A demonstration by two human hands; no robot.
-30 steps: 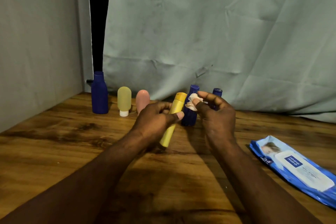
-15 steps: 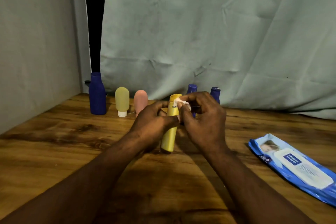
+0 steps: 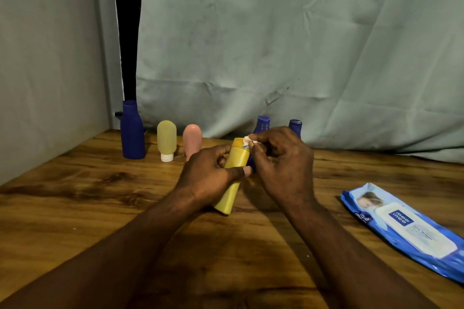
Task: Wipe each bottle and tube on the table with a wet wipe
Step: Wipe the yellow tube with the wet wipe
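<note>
My left hand (image 3: 211, 175) grips a yellow bottle (image 3: 232, 183) around its middle, tilted, above the wooden table (image 3: 75, 208). My right hand (image 3: 283, 165) pinches a small white wet wipe (image 3: 248, 140) against the bottle's cap. At the back stand a tall dark blue bottle (image 3: 132, 130), a pale yellow tube (image 3: 166, 140) on its white cap and a pink tube (image 3: 192, 140). Behind my hands, two more dark blue bottles show only their tops: one (image 3: 262, 124) and another (image 3: 295, 126).
A blue wet-wipe pack (image 3: 406, 228) lies flat at the right of the table. A grey cloth backdrop (image 3: 276, 45) hangs behind the row of bottles and a wall closes the left side.
My right hand moved left with the wipe and brought it onto the yellow bottle's cap. The bottle came slightly nearer and now hides more of the blue bottles.
</note>
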